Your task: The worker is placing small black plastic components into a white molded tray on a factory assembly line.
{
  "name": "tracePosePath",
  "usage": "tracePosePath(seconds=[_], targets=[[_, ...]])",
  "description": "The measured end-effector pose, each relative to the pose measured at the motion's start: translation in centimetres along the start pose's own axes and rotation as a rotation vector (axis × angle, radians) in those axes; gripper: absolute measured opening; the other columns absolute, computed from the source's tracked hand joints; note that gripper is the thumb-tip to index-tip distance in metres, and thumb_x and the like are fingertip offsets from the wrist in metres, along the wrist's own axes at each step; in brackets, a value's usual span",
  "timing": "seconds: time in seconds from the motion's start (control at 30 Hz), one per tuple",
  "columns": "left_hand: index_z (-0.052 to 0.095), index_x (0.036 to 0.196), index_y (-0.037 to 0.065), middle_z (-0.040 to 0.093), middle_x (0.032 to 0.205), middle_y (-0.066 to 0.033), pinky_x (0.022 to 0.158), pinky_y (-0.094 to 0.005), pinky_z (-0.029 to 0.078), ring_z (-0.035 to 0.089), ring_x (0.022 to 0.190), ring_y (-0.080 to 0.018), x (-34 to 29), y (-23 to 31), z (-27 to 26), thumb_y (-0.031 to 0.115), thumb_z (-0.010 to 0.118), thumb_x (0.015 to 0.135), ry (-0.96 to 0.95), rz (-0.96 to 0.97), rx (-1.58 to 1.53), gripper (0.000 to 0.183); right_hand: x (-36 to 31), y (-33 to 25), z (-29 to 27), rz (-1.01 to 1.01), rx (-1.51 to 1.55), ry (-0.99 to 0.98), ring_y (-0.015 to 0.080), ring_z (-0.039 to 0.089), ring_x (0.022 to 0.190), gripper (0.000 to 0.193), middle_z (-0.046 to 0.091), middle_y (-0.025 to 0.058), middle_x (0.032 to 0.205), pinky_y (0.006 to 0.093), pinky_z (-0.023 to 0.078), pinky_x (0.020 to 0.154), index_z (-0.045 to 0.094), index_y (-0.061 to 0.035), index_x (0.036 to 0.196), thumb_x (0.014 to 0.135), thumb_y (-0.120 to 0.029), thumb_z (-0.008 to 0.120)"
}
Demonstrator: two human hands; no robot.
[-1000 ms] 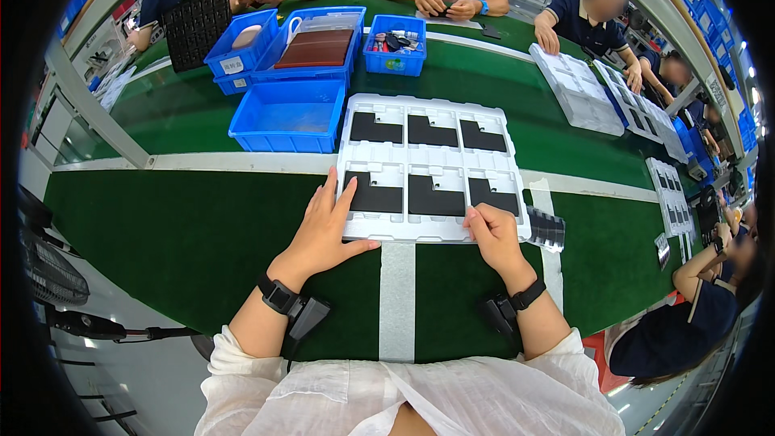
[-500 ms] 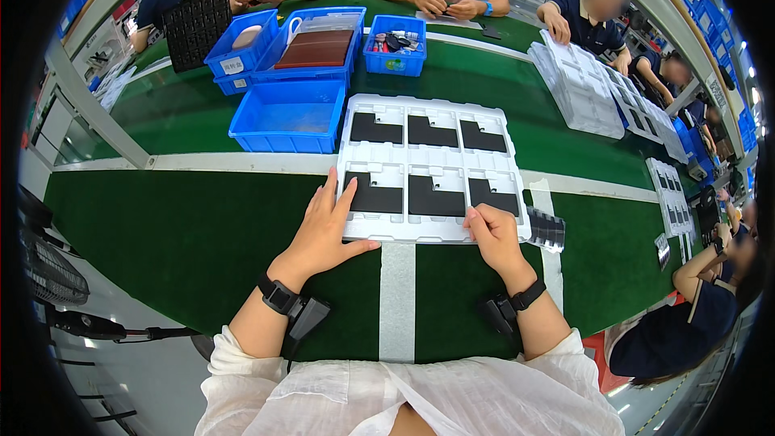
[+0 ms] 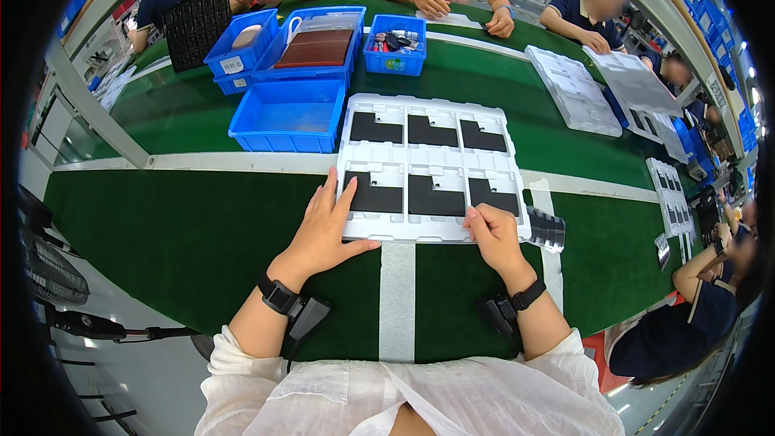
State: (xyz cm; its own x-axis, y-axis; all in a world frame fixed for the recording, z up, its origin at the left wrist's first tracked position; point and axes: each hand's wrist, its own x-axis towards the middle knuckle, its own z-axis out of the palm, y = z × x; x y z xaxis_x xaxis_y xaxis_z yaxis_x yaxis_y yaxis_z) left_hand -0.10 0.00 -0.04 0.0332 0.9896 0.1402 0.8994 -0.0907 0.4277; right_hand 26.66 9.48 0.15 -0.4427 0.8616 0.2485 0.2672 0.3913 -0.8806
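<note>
A white moulded plastic tray (image 3: 436, 155) lies on the green table in front of me. Its pockets carry several flat black L-shaped pieces (image 3: 436, 198), in two rows. My left hand (image 3: 321, 230) rests against the tray's left front corner, open, with fingers spread and the thumb along the front edge. At the front right of the tray, my right hand (image 3: 494, 234) is closed, thumb and curled index finger together beside the lower right black piece (image 3: 494, 196). What those fingers hold, if anything, is hidden. A dark strip-like sheet (image 3: 546, 230) pokes out beyond the tray's right side.
Behind the tray stand an empty-looking blue bin (image 3: 291, 113), a stacked bin with a brown flat item (image 3: 316, 48) and a small blue box (image 3: 395, 44) of small parts. More white trays (image 3: 569, 89) lie far right, where co-workers sit. A grey frame post (image 3: 97, 105) rises at left.
My hands and the tray before me stay put. At far right, a co-worker has lifted a white tray off the stack and shifted it rightward. Other co-workers' hands across the table have moved.
</note>
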Motion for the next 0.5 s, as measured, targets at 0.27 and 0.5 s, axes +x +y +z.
tracePosePath(seconds=[0.27,0.5], targets=[[0.022,0.139,0.003,0.009,0.142,-0.0327,0.105,-0.0467,0.025,0.021,0.13,-0.0458,0.0,-0.04,0.03,0.04,0.076,0.067,-0.001,0.002,-0.001,0.097,-0.01,-0.21,0.03,-0.014,0.006,0.007,0.0069,0.042,0.046,0.026,0.047,0.0033,0.051,0.0237,0.033,0.045,0.057,0.0014,0.067,0.089,-0.012,0.052],[0.022,0.139,0.004,0.009,0.142,-0.0323,0.105,-0.0463,0.024,0.021,0.13,-0.0454,0.04,0.1,-0.11,0.04,0.076,0.067,-0.014,-0.013,-0.007,0.097,-0.02,-0.12,0.03,-0.005,0.008,0.008,0.0069,0.042,0.046,0.026,0.047,0.0033,0.051,0.0238,0.033,0.044,0.057,0.0015,0.067,0.089,-0.012,0.052]])
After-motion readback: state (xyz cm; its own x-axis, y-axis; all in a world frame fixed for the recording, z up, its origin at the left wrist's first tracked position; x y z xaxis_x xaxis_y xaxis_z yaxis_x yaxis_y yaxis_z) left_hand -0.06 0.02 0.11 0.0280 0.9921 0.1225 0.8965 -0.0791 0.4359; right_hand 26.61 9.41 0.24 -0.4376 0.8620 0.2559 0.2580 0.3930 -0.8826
